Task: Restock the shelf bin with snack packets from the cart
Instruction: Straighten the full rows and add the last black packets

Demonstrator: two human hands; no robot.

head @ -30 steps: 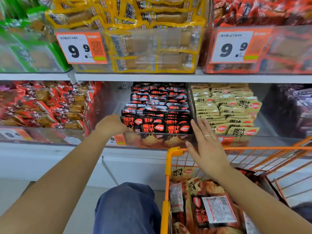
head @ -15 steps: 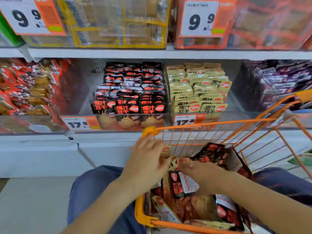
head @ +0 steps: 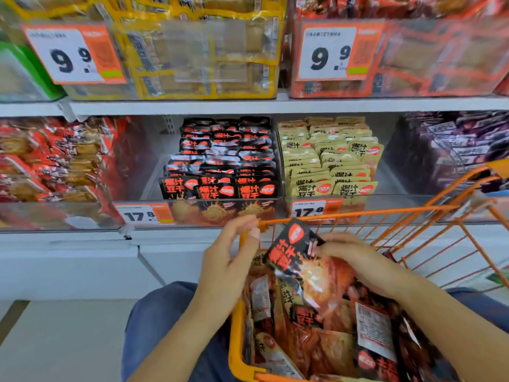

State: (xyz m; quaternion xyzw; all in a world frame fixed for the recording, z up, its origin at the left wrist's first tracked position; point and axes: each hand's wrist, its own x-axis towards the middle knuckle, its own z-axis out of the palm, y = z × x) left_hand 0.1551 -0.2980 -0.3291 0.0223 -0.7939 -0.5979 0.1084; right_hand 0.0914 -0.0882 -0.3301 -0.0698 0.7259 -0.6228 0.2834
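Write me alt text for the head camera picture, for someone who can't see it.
A person's right hand lifts a black snack packet out of an orange cart full of packets, while the left hand hovers at the cart's front corner, fingers loosely curled. Ahead, a shelf bin holds rows of matching black packets, beside a bin of beige packets.

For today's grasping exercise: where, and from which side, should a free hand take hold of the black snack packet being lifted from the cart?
Probably the packet's free top-left edge, approached from the left. It tilts up above the orange cart, the right hand pinches its right edge, and the left hand is already beside it.
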